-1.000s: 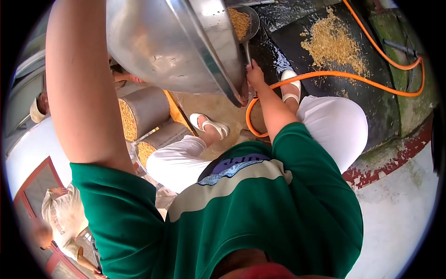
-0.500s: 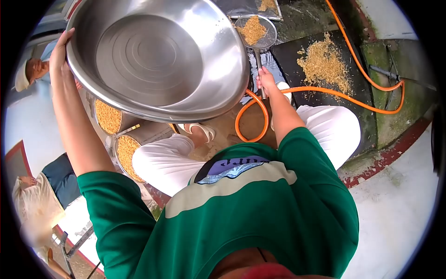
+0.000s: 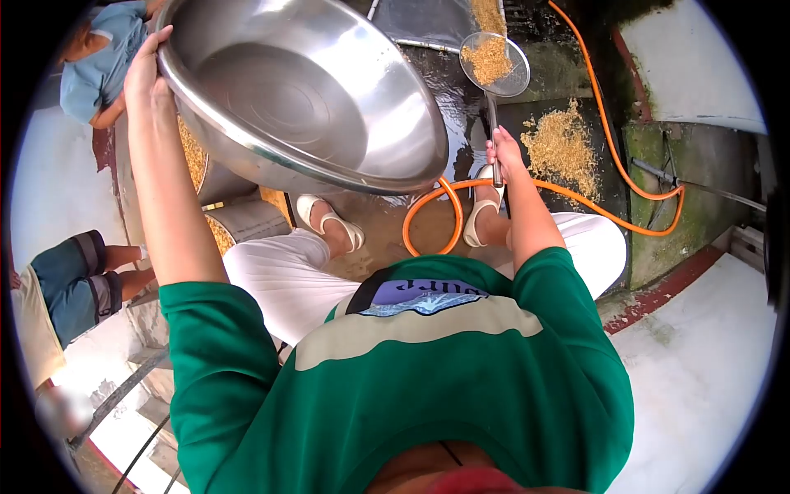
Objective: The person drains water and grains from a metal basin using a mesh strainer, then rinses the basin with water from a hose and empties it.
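My left hand point(image 3: 149, 72) grips the rim of a large steel basin point(image 3: 284, 103), which is tilted and has nothing visible inside. My right hand point(image 3: 504, 153) is closed around the metal handle of a round strainer point(image 3: 514, 72). Wet golden grain point(image 3: 488, 60) lies in the strainer, beyond my fingers. The basin is up in front of me, above my feet, and hides part of the ground. Its right edge is apart from my right hand.
An orange hose point(image 3: 609, 123) loops over the ground. Grain point(image 3: 564, 152) is spread on a dark mat. Containers of grain point(image 3: 192, 156) stand left, below the basin. Two people point(image 3: 103, 62) are at the left. A framed tray point(image 3: 424, 22) lies at the top.
The strainer and my right hand have moved up and slightly right in view. The basin has shifted right and tilted more, with my left hand still on its rim.
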The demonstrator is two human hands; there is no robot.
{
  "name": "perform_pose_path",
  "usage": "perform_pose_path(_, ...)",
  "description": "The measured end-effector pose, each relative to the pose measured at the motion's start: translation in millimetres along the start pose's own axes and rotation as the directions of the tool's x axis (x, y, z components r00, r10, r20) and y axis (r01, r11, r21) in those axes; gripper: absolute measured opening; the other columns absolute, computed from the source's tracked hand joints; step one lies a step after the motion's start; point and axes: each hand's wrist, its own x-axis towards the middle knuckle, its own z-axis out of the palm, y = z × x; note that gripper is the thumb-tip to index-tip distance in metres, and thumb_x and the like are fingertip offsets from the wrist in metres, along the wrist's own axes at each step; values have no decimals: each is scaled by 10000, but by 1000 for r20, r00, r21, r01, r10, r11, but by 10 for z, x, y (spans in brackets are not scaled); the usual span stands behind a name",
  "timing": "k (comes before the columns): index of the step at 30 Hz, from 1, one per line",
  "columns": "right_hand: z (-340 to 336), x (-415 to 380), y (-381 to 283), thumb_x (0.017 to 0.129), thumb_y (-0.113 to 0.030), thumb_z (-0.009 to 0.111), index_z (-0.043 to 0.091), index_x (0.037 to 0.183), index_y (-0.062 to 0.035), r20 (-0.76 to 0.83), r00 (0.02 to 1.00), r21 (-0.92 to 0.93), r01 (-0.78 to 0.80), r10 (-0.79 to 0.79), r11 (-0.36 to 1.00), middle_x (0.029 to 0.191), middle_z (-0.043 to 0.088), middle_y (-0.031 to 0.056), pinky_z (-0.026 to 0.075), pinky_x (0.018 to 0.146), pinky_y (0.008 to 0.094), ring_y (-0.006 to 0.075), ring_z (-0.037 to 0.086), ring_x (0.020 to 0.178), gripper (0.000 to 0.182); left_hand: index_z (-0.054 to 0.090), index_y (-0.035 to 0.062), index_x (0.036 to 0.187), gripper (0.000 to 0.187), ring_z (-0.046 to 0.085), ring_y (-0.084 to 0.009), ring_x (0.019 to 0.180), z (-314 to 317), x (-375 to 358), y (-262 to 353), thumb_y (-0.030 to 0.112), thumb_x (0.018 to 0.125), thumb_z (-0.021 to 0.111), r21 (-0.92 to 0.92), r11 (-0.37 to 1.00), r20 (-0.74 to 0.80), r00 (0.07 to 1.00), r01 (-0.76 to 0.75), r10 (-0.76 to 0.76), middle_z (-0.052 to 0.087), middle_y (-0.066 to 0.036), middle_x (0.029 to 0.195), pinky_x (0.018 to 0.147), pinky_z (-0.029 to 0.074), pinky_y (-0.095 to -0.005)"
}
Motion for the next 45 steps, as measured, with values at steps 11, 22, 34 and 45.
perform_pose_path(11,173,-125,-667,927,-212,425,212,1350,-156,83,991,-61,107,-102,992,635,426,20,324,355,221,84,355,426,477,525,-31,996,246,580,-230,860,-256,-390,-1187,-54,752,546,-306,916,-97,966,-260,242,578,-112,924,800,486,-334)
perform_pose_path(22,707,-276,-768,925,-187,422,214,1355,-124,154,981,-150,141,-118,979,639,441,24,335,363,226,83,360,431,482,271,-18,1294,466,493,-267,1049,-1028,-1278,-2658,26,869,457,56,991,-544,829,-118,129,447,-167,1216,894,416,-387)
perform_pose_path(34,1512,-832,-138,930,-428,335,426,1083,-66,225,969,-276,166,-105,947,647,444,27,339,374,221,88,380,450,404,383,-92,1210,530,495,-307,1057,-1473,-1614,-3502,71,741,570,-153,825,-634,586,544,-505,457,-219,1201,894,401,-382)
perform_pose_path(45,1903,-1430,473,874,-573,297,-27,1394,-74,280,954,-410,216,-103,886,655,516,86,358,337,253,125,445,440,791,458,-69,833,298,347,-152,270,735,-2079,-3019,228,861,463,314,810,177,808,495,-562,481,-82,525,236,251,-295)
